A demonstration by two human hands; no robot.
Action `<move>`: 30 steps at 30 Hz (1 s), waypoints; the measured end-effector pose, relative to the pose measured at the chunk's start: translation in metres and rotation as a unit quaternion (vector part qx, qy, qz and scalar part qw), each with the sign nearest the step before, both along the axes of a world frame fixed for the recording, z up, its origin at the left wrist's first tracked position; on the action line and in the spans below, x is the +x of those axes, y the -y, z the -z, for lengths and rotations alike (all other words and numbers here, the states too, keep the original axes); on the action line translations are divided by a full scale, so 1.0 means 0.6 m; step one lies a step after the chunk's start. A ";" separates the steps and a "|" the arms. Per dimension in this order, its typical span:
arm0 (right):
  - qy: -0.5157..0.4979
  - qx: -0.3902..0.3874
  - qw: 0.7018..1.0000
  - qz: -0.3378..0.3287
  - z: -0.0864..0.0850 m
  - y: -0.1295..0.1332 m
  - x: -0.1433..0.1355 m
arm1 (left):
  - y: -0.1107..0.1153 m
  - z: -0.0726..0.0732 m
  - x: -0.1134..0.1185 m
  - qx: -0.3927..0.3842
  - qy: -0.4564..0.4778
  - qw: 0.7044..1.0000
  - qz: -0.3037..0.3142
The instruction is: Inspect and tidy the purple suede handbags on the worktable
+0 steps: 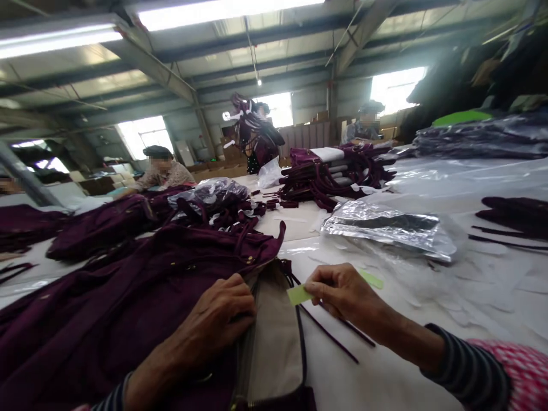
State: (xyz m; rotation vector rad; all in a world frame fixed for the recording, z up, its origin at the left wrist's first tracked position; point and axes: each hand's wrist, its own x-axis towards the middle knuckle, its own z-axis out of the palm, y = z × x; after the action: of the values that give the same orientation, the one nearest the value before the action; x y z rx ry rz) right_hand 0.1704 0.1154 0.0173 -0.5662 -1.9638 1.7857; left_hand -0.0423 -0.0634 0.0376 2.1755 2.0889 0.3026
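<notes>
A dark purple fabric bag (141,291) lies in front of me, its beige lining (277,337) showing along the right side. My left hand (216,319) rests on the bag with its fingers curled at the zipper edge, gripping the fabric. Between the thumb and finger of my right hand (342,290) is a small yellow-green paper slip (298,294), held just above the lining's right edge. Another yellow-green slip (371,278) lies behind that hand on the table. Thin dark cords (329,334) stretch over the white surface beneath my right hand.
Beyond the bag lie a plastic-wrapped bundle (218,191) and purple straps. A stack of purple bags (334,171) stands farther back, behind a silvery plastic bag (385,225). Clear plastic sheets and dark pieces (514,217) spread to the right. Several people work in the background.
</notes>
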 end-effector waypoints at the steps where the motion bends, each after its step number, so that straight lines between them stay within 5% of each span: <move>1: -0.012 -0.029 0.999 -0.006 0.006 0.012 -0.023 | 0.000 -0.004 0.003 -0.004 0.003 1.000 -0.002; 6: -0.004 -0.055 0.998 -0.003 0.058 0.050 -0.120 | 0.003 -0.014 0.011 -0.017 -0.010 1.000 0.016; 10: 0.021 -0.048 0.999 0.012 0.085 0.052 -0.143 | 0.004 -0.016 0.014 -0.028 -0.028 0.999 0.007; 20: 0.024 -0.083 0.996 0.000 0.089 0.040 -0.144 | 0.002 -0.019 0.024 -0.041 -0.115 0.992 0.021; 30: -0.026 -0.074 0.996 0.035 0.071 0.037 -0.164 | 0.015 0.006 0.003 0.051 -0.157 0.985 0.045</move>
State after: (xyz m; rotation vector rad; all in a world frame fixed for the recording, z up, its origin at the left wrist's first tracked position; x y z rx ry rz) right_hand 0.0722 0.0930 -0.0256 -0.6214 -1.7664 1.8940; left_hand -0.0406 -0.0722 0.0338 2.5128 2.1591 0.0613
